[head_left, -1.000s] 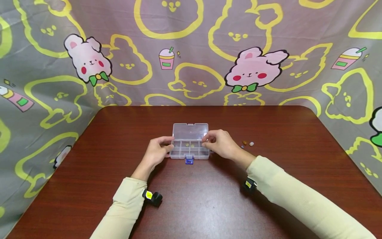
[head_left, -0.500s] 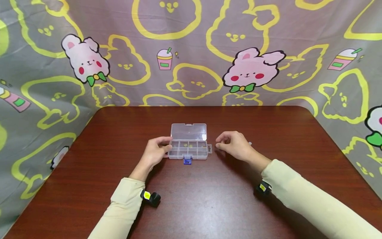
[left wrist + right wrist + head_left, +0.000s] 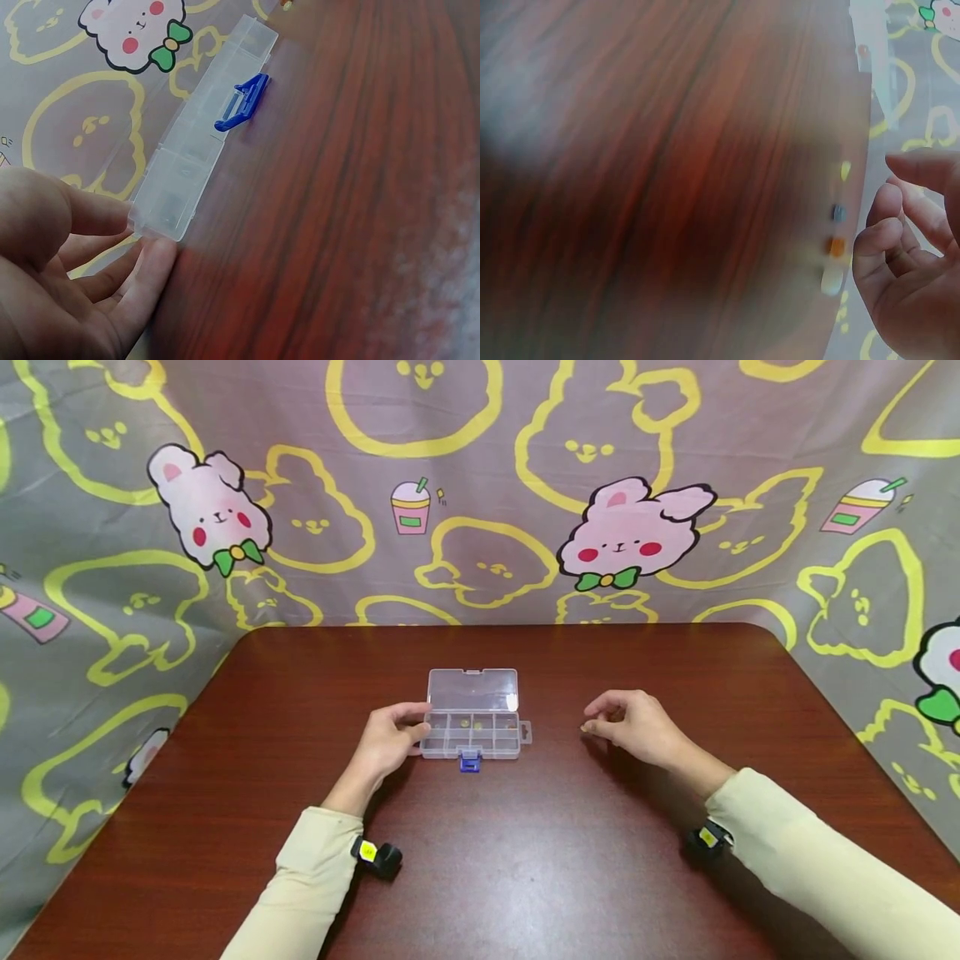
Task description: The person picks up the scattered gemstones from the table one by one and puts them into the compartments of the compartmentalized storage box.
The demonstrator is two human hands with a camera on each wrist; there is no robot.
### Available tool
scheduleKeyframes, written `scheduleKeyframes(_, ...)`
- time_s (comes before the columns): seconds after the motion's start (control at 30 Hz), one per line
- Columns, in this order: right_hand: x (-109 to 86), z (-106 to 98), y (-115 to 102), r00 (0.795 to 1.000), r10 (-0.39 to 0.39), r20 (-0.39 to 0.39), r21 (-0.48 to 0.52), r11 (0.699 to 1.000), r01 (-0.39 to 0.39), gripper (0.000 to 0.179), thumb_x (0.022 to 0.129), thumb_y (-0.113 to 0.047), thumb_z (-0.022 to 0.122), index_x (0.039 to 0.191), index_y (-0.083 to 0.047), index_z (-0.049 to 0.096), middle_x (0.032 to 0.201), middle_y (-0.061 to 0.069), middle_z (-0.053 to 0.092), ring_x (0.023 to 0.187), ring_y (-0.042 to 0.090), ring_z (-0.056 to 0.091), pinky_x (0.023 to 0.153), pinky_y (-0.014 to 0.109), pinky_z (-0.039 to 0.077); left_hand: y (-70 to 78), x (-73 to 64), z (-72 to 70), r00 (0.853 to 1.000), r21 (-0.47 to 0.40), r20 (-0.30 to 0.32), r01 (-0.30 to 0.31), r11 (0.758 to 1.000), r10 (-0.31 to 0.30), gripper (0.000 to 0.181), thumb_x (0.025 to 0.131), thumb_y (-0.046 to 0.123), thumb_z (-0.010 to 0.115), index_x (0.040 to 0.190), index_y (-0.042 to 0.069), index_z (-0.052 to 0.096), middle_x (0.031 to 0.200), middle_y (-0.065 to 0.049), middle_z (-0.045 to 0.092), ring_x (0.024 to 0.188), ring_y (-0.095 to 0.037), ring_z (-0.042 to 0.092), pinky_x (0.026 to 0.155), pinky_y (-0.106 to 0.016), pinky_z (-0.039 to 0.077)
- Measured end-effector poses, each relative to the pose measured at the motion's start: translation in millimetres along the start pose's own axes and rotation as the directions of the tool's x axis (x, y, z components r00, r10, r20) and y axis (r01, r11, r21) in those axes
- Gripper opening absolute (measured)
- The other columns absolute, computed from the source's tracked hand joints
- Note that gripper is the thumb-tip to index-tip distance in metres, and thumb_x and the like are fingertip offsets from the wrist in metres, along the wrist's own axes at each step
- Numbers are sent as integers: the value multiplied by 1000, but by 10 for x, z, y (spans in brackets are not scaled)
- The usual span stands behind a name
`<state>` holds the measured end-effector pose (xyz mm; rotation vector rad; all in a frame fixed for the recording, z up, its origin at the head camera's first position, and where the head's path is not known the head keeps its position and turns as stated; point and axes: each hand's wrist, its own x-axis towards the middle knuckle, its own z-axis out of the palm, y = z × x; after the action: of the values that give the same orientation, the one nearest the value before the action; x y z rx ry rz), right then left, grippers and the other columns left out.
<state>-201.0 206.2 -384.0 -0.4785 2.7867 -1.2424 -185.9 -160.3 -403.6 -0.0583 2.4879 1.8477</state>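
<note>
While the left hand (image 3: 386,740) is gripping the box (image 3: 497,754) mid-frame, the right hand (image 3: 637,727), parted and apparently empty, is hovering by stones (image 3: 837,247) at its wrist view's right; picking is seemingly pending, requiring a fine pinch.

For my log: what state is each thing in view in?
Clear box: open
Lid: raised
Blue latch: unfastened
Two yellowish pieces: inside, back row
Blue-grey piece: outside box
Orange piece: outside box
White piece: outside box
Left hand: gripping box's left end
Right hand: nothing visibly held
</note>
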Motion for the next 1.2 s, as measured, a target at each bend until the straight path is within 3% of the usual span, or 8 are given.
scheduleKeyframes(0.37, -153, -240, 212, 998, 32, -50, -54, 998, -34, 15, 89, -11, 76, 101, -4, 73, 76, 2, 63, 62, 16, 59, 53, 27, 49, 4, 3, -2, 1000, 4, -4, 3, 1000, -3, 34, 92, -5, 64, 127, -3, 66, 123, -24, 65, 85, -18, 65, 67, -31, 60)
scheduleKeyframes(0.57, -193, -301, 305, 998, 46, -32, -81, 996, -48, 17, 88, -12, 77, 103, -5, 73, 77, 3, 62, 62, 17, 58, 53, 27, 48, 3, 3, -12, 1000, 4, -7, 5, 1000, -4, 34, 93, -5, 64, 127, -3, 66, 124, -24, 65, 85, -18, 65, 68, -32, 60)
scheduleKeyframes(0.97, -142, -328, 398, 998, 55, -11, -48, 997, -55, 27, 87, -13, 79, 109, -1, 69, 75, 4, 62, 58, 16, 57, 51, 28, 47, -12, 5, -7, 1000, 1, -5, 2, 1000, -2, 35, 93, -5, 63, 128, -4, 66, 123, -24, 65, 84, -17, 65, 66, -31, 60)
scheduleKeyframes(1.2, -92, -327, 402, 996, 92, 6, -85, 992, -92, 28, 89, -18, 78, 109, -1, 68, 76, 3, 62, 60, 18, 57, 50, 29, 46, -6, -1, -1, 1000, 2, -3, 1, 1000, -1, 35, 93, -5, 63, 128, -4, 65, 123, -24, 65, 86, -18, 66, 66, -31, 60)
